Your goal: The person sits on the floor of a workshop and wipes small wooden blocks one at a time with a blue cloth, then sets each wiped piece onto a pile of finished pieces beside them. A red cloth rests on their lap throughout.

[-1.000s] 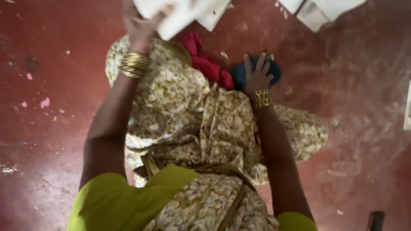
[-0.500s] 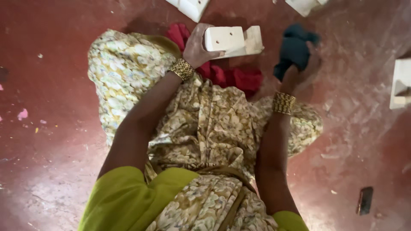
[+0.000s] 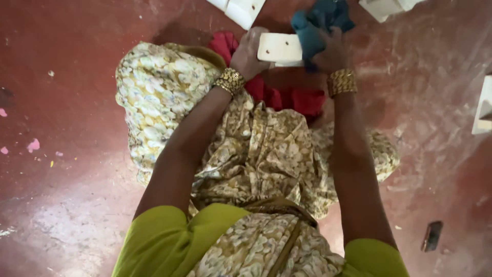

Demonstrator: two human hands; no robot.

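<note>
I look down at my lap while sitting on a red floor. My left hand (image 3: 249,54) grips a white rectangular block (image 3: 280,48) with small holes, held above my knees. My right hand (image 3: 330,51) holds a bunched teal cloth (image 3: 320,23) pressed against the block's right end. Both wrists carry gold bangles. A red fabric (image 3: 287,95) lies under my hands, over the floral garment (image 3: 256,154) on my legs.
More white blocks lie on the floor at the top centre (image 3: 241,9), top right (image 3: 387,7) and at the right edge (image 3: 484,107). A small dark flat object (image 3: 432,236) lies on the floor at lower right. Pink flecks (image 3: 33,145) dot the floor at left.
My left hand brought the white block down from the top of the view toward my lap. My right hand lifted the teal cloth from the floor and moved it left against the block.
</note>
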